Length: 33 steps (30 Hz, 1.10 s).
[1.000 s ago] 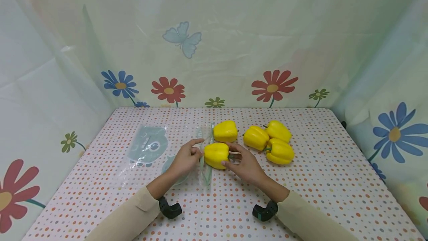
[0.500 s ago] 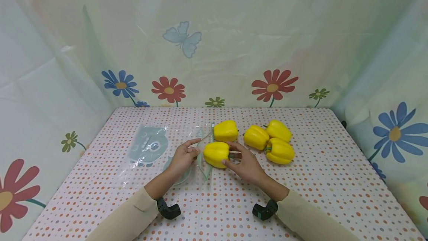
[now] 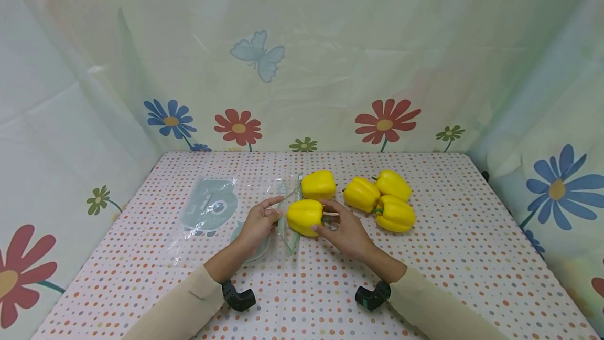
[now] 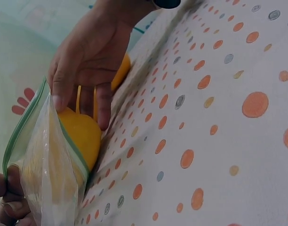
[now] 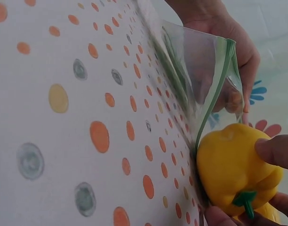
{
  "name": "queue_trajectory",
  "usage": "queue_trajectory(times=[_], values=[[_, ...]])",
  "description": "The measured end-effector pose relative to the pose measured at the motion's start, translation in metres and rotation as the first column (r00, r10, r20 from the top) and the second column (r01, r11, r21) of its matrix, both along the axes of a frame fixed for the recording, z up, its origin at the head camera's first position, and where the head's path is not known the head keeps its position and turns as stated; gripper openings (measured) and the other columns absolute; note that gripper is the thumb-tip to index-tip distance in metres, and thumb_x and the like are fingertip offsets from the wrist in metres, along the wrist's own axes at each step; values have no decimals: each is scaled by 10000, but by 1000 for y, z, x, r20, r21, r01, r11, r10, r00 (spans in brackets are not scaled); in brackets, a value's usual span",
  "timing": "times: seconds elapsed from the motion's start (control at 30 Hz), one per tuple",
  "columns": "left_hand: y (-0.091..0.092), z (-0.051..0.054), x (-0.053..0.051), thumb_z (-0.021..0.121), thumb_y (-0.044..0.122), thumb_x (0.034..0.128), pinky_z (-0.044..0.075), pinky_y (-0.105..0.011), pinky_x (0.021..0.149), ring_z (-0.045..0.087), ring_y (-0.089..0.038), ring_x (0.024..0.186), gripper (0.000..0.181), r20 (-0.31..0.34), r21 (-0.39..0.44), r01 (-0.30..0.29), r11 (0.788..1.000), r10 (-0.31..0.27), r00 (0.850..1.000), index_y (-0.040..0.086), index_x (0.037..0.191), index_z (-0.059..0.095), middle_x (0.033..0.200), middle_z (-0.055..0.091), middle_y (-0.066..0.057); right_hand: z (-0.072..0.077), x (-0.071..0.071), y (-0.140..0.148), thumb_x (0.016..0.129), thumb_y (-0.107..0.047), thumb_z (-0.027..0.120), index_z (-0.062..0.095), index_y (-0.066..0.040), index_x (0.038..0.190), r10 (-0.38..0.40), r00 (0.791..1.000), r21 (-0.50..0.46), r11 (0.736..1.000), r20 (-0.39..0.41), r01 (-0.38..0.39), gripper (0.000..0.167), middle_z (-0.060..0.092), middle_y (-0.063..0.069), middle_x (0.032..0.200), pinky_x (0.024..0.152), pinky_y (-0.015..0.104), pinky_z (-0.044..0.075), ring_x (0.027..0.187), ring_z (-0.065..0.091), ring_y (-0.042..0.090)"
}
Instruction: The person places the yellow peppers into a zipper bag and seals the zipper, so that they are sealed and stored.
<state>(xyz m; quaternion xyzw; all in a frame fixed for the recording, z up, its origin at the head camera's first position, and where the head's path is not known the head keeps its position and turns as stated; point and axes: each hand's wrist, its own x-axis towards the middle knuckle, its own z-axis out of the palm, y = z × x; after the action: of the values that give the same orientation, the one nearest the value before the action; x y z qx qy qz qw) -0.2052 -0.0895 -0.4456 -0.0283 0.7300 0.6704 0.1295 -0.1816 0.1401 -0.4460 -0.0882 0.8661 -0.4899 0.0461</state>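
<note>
A clear zip bag [image 3: 175, 243] with pale blue-green animal prints lies flat, its mouth facing right. My left hand [image 3: 257, 227] pinches the mouth's upper edge and holds it raised; the green zip strip [image 5: 218, 89] stands apart from the lower edge in the right wrist view. My right hand [image 3: 348, 232] grips a yellow bell pepper [image 3: 304, 218] by its stem end, thumb on one side and fingers on the other. The pepper's blunt end is at the bag mouth, and in the left wrist view the clear film [image 4: 50, 165] overlaps part of it.
Another yellow bell pepper [image 3: 318, 185] lies just behind the held one, beside the bag's far corner. Several more peppers [image 3: 395, 214] sit close together to the right. A dotted cloth [image 3: 448, 266] covers the table, and a flowered curtain [image 3: 321, 67] rises behind it.
My left hand has drawn slightly left with the bag's edge, and the mouth gapes wider. The held pepper has shifted a touch left and away from me; the other peppers stay put.
</note>
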Motion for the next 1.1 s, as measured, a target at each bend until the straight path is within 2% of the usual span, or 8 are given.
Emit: queue_trajectory(times=[0.17, 0.37, 0.63, 1.1], values=[[1, 1, -1, 501, 76, 997, 324, -208, 519, 367, -99, 573, 426, 1, -3, 6, 1000, -6, 1000, 159, 1413, 526, 675, 513, 47, 2, -1, -2, 883, -268, 741, 438, -160, 1459, 1, 1000, 1, 1000, 0, -1, 660, 521, 97, 1404, 914, 391, 554, 1214, 593, 312], [2, 5, 0, 489, 82, 1003, 318, -212, 520, 370, -118, 595, 420, 1, -13, 20, 1000, -20, 1000, 134, 1419, 520, 705, 529, 41, 6, -2, -7, 882, -243, 741, 445, -143, 1454, 13, 1000, 4, 1000, -23, -13, 652, 528, 108, 1405, 969, 428, 525, 1212, 597, 302], [2, 8, -1, 486, 105, 1006, 358, -228, 577, 406, -141, 649, 399, -32, -47, 22, 999, -24, 999, 132, 1399, 541, 753, 565, 28, 6, -4, -17, 872, -215, 752, 447, -135, 1454, -1, 999, 14, 1000, -39, 2, 662, 537, 107, 1396, 991, 430, 511, 1215, 594, 288], [0, 8, -1, 477, 82, 1005, 383, -212, 603, 422, -125, 670, 387, -55, -55, 31, 998, -34, 998, 118, 1381, 561, 792, 582, 15, 7, -5, -22, 883, -222, 742, 429, -151, 1467, 12, 1000, -4, 1000, -1, -12, 666, 502, 102, 1430, 905, 368, 561, 1230, 585, 316]])
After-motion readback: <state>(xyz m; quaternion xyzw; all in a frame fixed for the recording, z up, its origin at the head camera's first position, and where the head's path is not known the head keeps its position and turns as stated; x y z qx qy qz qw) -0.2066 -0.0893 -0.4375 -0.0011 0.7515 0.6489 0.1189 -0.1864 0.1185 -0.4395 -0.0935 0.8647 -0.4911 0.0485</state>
